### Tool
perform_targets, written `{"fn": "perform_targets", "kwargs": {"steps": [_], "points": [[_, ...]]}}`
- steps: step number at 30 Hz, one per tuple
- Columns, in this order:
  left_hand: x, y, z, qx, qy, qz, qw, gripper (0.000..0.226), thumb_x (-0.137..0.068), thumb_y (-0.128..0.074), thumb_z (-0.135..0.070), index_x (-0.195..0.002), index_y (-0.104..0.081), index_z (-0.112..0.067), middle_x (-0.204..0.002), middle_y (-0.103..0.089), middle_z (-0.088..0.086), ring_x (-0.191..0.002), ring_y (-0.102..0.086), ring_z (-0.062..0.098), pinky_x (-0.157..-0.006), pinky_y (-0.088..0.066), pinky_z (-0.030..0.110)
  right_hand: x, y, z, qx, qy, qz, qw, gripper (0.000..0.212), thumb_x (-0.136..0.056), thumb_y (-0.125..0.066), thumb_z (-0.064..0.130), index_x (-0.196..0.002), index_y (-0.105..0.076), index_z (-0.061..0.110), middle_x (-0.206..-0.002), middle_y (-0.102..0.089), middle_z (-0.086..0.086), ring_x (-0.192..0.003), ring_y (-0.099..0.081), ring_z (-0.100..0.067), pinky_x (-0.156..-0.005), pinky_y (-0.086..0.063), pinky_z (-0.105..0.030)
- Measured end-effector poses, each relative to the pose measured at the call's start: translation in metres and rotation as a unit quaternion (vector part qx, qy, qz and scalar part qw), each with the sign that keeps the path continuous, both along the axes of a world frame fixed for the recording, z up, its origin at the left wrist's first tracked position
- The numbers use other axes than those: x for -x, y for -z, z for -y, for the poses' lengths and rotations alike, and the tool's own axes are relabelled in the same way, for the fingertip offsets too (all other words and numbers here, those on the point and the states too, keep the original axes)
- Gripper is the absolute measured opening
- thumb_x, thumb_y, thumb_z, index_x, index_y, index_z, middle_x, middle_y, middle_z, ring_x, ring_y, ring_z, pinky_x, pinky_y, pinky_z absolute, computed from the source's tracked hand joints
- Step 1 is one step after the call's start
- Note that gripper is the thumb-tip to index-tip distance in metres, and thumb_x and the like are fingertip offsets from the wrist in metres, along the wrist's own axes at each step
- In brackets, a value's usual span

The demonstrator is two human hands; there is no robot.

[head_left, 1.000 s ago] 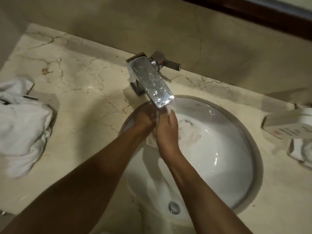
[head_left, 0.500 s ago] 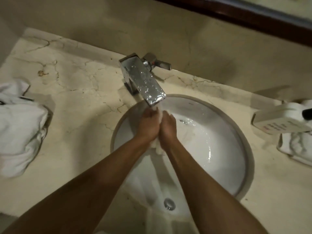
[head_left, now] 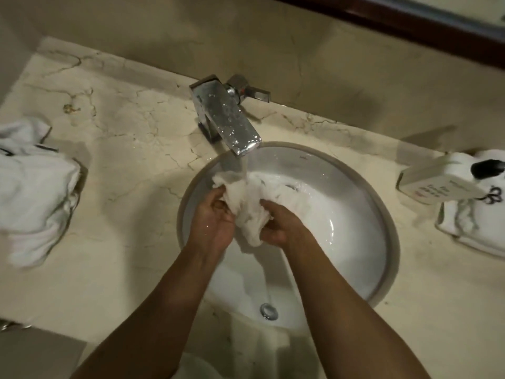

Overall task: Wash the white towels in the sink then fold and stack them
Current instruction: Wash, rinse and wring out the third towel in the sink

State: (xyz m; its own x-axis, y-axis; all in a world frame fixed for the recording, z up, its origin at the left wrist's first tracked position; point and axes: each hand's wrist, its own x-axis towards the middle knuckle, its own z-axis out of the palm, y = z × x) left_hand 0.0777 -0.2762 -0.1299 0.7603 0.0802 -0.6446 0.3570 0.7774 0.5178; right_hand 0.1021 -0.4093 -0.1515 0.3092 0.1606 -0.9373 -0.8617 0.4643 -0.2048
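A wet, bunched white towel (head_left: pixel 247 203) hangs over the round white sink (head_left: pixel 355 242), right under water running from the chrome faucet (head_left: pixel 226 119). My left hand (head_left: pixel 214 217) grips the towel's left side with curled fingers. From the right, my right hand (head_left: pixel 276 222) grips its lower part. Part of the towel trails toward the back of the basin. A pile of white towels (head_left: pixel 32 192) lies on the counter at the far left.
The marble counter (head_left: pixel 131 149) surrounds the sink. A white card sign (head_left: pixel 434 181) and a tray of folded white cloth with a dark object (head_left: pixel 478 214) stand at the right edge. The drain (head_left: pixel 269 311) sits at the basin's near side.
My hands were pressed together on the towel under the spout; now they have drawn back and apart, and the bunched towel shows between them. The view shifted slightly.
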Motion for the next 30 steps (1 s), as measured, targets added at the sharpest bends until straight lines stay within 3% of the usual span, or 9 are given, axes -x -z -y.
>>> {"fn": "perform_targets", "kwargs": {"steps": [3,7,11,14,19,21,24,28,30], "points": [[0.012,0.01,0.0,-0.157,0.073,-0.017,0.985,0.047,-0.093,-0.062,-0.044,-0.12,-0.07,-0.006,-0.119,-0.07,0.018,-0.112,-0.067,0.034,-0.094,-0.055,0.044,0.004,-0.003,-0.006,0.019,-0.014,0.077,0.997,0.034,-0.105,-0.051,0.033,-0.118,-0.063,0.004,-0.113,-0.071,-0.017,-0.095,-0.069,-0.026,-0.083,-0.058,-0.036],[0.004,0.001,0.001,-0.369,0.104,0.013,0.924,0.033,-0.101,-0.053,-0.041,-0.115,-0.071,-0.018,-0.106,-0.075,0.0,-0.105,-0.07,0.02,-0.086,-0.055,0.031,-0.023,-0.021,-0.004,0.086,-0.032,0.169,0.981,0.048,-0.104,-0.048,0.044,-0.133,-0.055,0.006,-0.121,-0.069,-0.019,-0.113,-0.067,-0.034,-0.105,-0.049,-0.048],[-0.011,-0.004,0.008,-0.352,0.206,0.078,0.91,0.039,-0.1,-0.045,-0.05,-0.124,-0.062,-0.023,-0.12,-0.071,-0.001,-0.113,-0.066,0.015,-0.097,-0.052,0.034,-0.025,-0.045,-0.004,0.038,-0.017,0.294,0.955,0.046,-0.1,-0.053,0.017,-0.135,-0.048,-0.011,-0.128,-0.059,-0.034,-0.118,-0.061,-0.043,-0.107,-0.047,-0.05],[-0.026,0.006,0.01,-0.397,0.257,0.076,0.878,0.038,-0.099,-0.046,-0.046,-0.123,-0.063,-0.022,-0.118,-0.071,0.001,-0.111,-0.066,0.018,-0.096,-0.052,0.036,-0.011,-0.045,-0.012,0.026,-0.016,0.33,0.943,0.037,-0.102,-0.049,0.006,-0.138,-0.046,-0.005,-0.126,-0.06,-0.028,-0.116,-0.06,-0.035,-0.103,-0.049,-0.043],[-0.056,0.008,0.014,-0.346,0.134,0.0,0.929,0.029,-0.076,-0.077,-0.021,-0.096,-0.066,-0.004,-0.083,-0.072,0.002,-0.082,-0.07,0.018,-0.067,-0.056,0.023,-0.01,-0.032,-0.027,0.216,-0.201,0.38,0.877,0.02,-0.106,-0.047,0.025,-0.118,-0.06,0.014,-0.103,-0.068,-0.011,-0.1,-0.065,-0.023,-0.089,-0.052,-0.039],[-0.057,-0.001,0.025,-0.377,0.152,-0.037,0.913,0.011,-0.09,-0.07,-0.019,-0.096,-0.063,-0.014,-0.085,-0.068,-0.002,-0.086,-0.066,0.017,-0.066,-0.052,0.02,-0.029,-0.026,-0.029,0.28,-0.161,0.352,0.879,0.024,-0.106,-0.046,0.026,-0.112,-0.062,0.009,-0.102,-0.069,-0.014,-0.097,-0.066,-0.023,-0.084,-0.054,-0.036],[-0.05,-0.006,0.039,-0.47,0.216,-0.044,0.855,0.022,-0.099,-0.054,-0.028,-0.115,-0.058,-0.014,-0.103,-0.067,0.004,-0.094,-0.066,0.02,-0.085,-0.05,0.028,-0.057,-0.01,-0.034,0.317,-0.093,0.257,0.908,0.029,-0.105,-0.042,0.024,-0.105,-0.062,0.004,-0.097,-0.068,-0.017,-0.099,-0.068,-0.037,-0.085,-0.055,-0.046],[-0.06,0.002,0.01,-0.472,0.169,-0.006,0.865,0.003,-0.083,-0.066,-0.019,-0.085,-0.064,-0.02,-0.083,-0.066,0.0,-0.075,-0.062,0.002,-0.072,-0.047,0.013,-0.036,-0.011,-0.069,0.296,-0.153,0.286,0.899,0.044,-0.095,-0.037,0.034,-0.119,-0.063,0.008,-0.116,-0.069,-0.015,-0.11,-0.065,-0.029,-0.093,-0.052,-0.04],[-0.052,0.002,0.012,-0.476,0.182,-0.027,0.86,0.01,-0.096,-0.057,-0.008,-0.089,-0.062,-0.013,-0.088,-0.066,0.007,-0.078,-0.063,0.012,-0.074,-0.047,0.018,-0.035,-0.006,-0.063,0.329,-0.196,0.309,0.871,0.051,-0.086,-0.035,0.041,-0.112,-0.068,0.011,-0.113,-0.071,-0.014,-0.107,-0.065,-0.03,-0.093,-0.052,-0.042]]}}
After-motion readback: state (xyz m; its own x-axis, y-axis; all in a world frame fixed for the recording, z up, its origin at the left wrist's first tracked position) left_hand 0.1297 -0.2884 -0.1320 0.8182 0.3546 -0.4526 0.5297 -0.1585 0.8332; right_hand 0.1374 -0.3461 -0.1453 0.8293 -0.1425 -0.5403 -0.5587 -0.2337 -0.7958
